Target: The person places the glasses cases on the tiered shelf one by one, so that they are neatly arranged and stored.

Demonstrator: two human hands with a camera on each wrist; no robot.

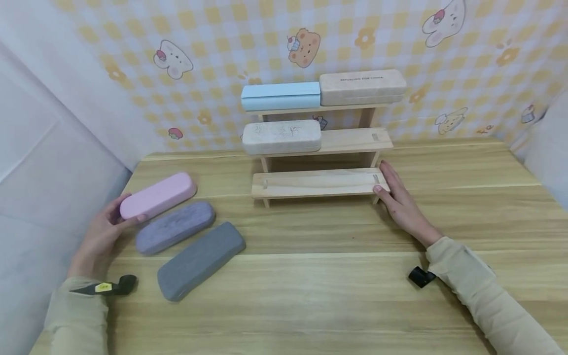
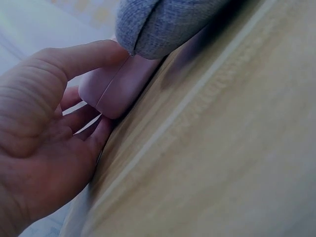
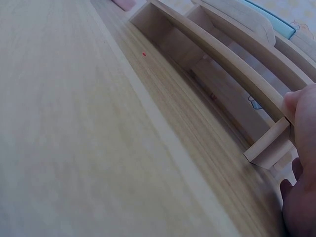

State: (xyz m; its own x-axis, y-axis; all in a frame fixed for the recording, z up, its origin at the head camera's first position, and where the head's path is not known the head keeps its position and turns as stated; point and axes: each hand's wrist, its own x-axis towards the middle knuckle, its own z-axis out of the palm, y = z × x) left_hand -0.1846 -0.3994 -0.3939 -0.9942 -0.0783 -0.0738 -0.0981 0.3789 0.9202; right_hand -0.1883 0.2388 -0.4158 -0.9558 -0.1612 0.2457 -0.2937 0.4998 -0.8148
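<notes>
My left hand grips the near end of a pink case lying on the table. In the left wrist view the thumb lies over the pink case and the fingers curl behind it. Beside it lie a purple case and a grey case. My right hand rests with straight fingers against the right end of a three-tier wooden shelf, thumb on the bottom tier's front edge. The right wrist view shows that hand at the shelf's foot.
A light blue case and a beige case lie on the shelf's top tier, and another beige case lies on the left of the middle tier. The wooden table meets patterned walls behind and white panels at both sides.
</notes>
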